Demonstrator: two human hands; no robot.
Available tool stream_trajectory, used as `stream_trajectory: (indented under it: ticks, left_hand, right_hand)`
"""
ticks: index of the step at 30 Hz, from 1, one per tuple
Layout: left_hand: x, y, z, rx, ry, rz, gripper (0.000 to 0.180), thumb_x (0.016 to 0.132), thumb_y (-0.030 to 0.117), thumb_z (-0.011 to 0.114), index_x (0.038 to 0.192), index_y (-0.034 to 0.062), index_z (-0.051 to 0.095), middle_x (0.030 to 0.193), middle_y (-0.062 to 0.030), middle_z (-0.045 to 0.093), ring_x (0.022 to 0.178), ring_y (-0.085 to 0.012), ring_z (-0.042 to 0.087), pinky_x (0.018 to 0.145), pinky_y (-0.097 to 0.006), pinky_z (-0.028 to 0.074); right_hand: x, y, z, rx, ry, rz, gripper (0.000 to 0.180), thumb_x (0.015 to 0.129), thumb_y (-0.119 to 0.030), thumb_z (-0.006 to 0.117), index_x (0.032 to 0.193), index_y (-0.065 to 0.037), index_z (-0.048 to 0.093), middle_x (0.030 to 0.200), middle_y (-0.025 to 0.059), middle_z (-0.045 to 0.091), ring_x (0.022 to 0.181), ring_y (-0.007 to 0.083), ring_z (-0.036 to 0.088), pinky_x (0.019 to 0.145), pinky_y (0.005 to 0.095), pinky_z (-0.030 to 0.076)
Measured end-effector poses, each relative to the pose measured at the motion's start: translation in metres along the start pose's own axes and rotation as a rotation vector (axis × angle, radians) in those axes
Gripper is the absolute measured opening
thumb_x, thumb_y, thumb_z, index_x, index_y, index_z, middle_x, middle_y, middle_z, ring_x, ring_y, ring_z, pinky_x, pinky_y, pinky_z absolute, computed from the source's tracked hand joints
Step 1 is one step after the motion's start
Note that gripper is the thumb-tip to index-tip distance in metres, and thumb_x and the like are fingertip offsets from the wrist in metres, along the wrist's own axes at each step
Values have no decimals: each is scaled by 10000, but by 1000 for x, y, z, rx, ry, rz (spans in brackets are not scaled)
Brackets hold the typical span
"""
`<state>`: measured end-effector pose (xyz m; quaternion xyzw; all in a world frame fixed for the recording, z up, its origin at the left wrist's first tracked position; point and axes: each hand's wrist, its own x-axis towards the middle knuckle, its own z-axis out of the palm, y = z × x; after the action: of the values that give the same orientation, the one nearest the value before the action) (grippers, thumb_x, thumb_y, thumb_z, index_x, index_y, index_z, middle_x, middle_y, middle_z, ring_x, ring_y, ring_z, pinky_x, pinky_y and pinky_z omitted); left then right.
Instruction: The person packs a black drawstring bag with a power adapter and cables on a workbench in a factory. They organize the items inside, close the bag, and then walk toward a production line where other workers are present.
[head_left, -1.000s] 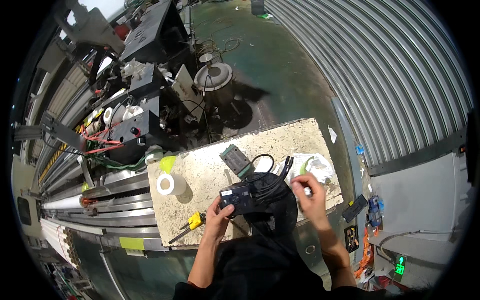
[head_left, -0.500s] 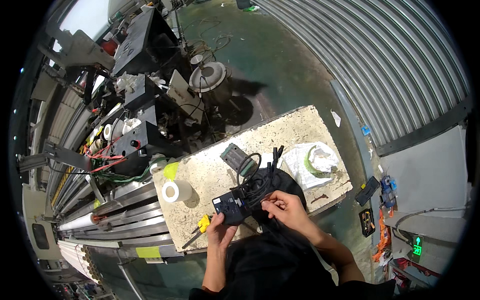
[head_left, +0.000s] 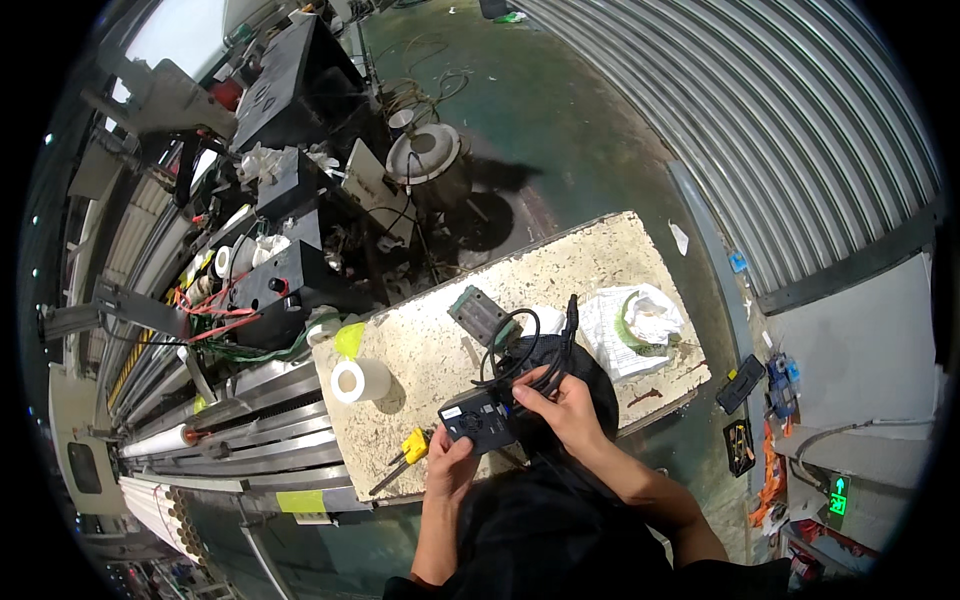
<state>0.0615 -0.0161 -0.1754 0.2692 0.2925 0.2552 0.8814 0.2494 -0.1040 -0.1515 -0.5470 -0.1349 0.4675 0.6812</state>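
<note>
My left hand (head_left: 452,465) grips the lower left corner of a small black box-shaped device (head_left: 478,421) with a round grille and a white label. Just right of it, my right hand (head_left: 563,408) is closed on a looped bundle of black cables (head_left: 566,345). The cable ends, with their plugs, point up past the fingers, and one loop arches out beside a metal block (head_left: 482,316) with green edges. A dark rounded thing (head_left: 598,385) lies beneath the cables, largely covered. Left of the device rests a yellow-handled tool (head_left: 414,446) with a dark shaft.
The worn cream tabletop (head_left: 430,335) bears a white roll (head_left: 360,381) at the left and crumpled white paper (head_left: 640,330) with a green band at the right. Machinery with rails (head_left: 250,430) stands left. Beyond the table is a metal drum (head_left: 430,165); a corrugated shutter (head_left: 760,140) lines the right.
My right hand has moved up and taken hold of the cable bundle, drawing the plug ends together. The device in my left hand has shifted slightly right in the picture.
</note>
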Motion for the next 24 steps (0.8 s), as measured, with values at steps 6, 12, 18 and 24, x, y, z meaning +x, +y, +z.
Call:
stream_trajectory:
  ticks: [6,12,18,24]
  left_hand:
    - [-3,-3,10,37,7,13,593,794,101,769,1303,-31,495,1227,-126,624,1151,-244,597,1057,-407,423]
    - [0,-6,17,89,13,10,584,793,120,764,1291,-39,502,1228,-140,624,1149,-251,602,1054,-404,432]
    - [2,-9,20,105,29,36,624,781,22,768,1327,-44,474,1239,-128,611,1139,-226,599,1027,-367,447]
    - [-3,-3,27,87,-24,-68,730,878,202,709,1458,-40,336,1323,-108,538,1220,-199,523,1067,-358,390]
  right_hand:
    - [3,1,-2,39,16,30,111,864,-73,728,911,21,692,869,32,678,804,78,606,742,229,477]
    - [3,0,-4,68,14,-15,134,870,-98,733,901,29,701,823,25,677,754,69,597,690,219,470]
    - [6,3,-10,126,-45,18,146,906,-90,689,1016,0,657,945,35,651,880,83,600,768,234,474]
    - [4,8,-30,507,-103,120,243,963,-28,563,1203,-50,528,1135,68,587,1048,163,595,941,332,489]
